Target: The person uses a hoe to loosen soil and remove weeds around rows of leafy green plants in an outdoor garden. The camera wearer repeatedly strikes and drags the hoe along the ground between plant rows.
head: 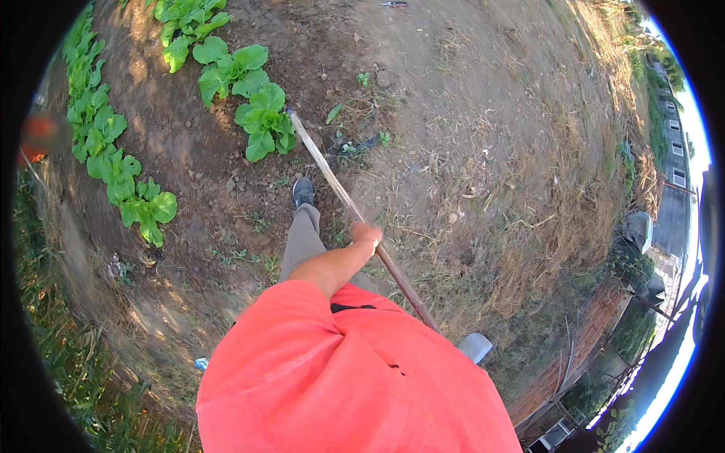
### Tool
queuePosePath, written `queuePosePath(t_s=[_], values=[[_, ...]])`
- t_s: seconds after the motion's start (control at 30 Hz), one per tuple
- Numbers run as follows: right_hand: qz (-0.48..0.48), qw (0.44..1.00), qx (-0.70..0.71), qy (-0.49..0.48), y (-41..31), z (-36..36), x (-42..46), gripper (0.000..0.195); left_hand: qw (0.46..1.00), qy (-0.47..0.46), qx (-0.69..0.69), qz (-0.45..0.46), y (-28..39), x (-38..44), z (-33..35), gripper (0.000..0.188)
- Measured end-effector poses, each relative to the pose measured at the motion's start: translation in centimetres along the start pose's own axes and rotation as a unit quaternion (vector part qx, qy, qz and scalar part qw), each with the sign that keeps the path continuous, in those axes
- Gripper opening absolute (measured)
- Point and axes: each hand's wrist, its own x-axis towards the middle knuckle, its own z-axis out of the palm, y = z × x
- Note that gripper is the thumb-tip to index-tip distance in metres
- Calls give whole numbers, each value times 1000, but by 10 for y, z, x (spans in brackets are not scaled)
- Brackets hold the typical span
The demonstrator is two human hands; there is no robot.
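Observation:
My left hand (pixel 365 233) is closed around a long wooden tool handle (pixel 334 180), which slants from beside a leafy plant down to the right. The handle's upper end lies near the leafy green plant (pixel 265 120). Its lower part passes behind my red shirt. A flat grey piece (pixel 476 346) shows past the shirt's right edge; whether it joins the handle is hidden. My right hand is out of view. One dark shoe (pixel 303 192) rests on the soil just left of the handle.
Two rows of leafy green plants (pixel 107 127) grow in bare soil at the left. Pruning shears (pixel 395 4) lie at the top edge. Dry grass (pixel 532 243) covers ground to the right. A low brick edge (pixel 572 345) runs at lower right. A blurred red shape is at far left.

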Motion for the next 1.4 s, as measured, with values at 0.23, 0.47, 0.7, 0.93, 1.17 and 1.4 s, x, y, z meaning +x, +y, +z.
queuePosePath(t_s=[0.23,0.47,0.7,0.93,1.17,1.4], values=[[-179,940,-7,290,-50,-41,32,28,927,-110,-360,-7,68,31,-9,26],[-135,954,50,261,-93,-99,11,24,934,-151,-323,-17,129,48,-15,21],[-139,953,30,267,-125,-175,-12,25,902,-190,-385,-49,162,52,1,15],[-128,971,48,196,-149,-254,-35,23,891,-193,-403,-80,181,51,0,11],[-107,985,25,132,-187,-348,-67,27,873,-179,-444,-95,222,30,-14,25],[-153,932,-226,238,-239,-387,-71,23,714,-243,-648,-101,241,57,-29,15]])
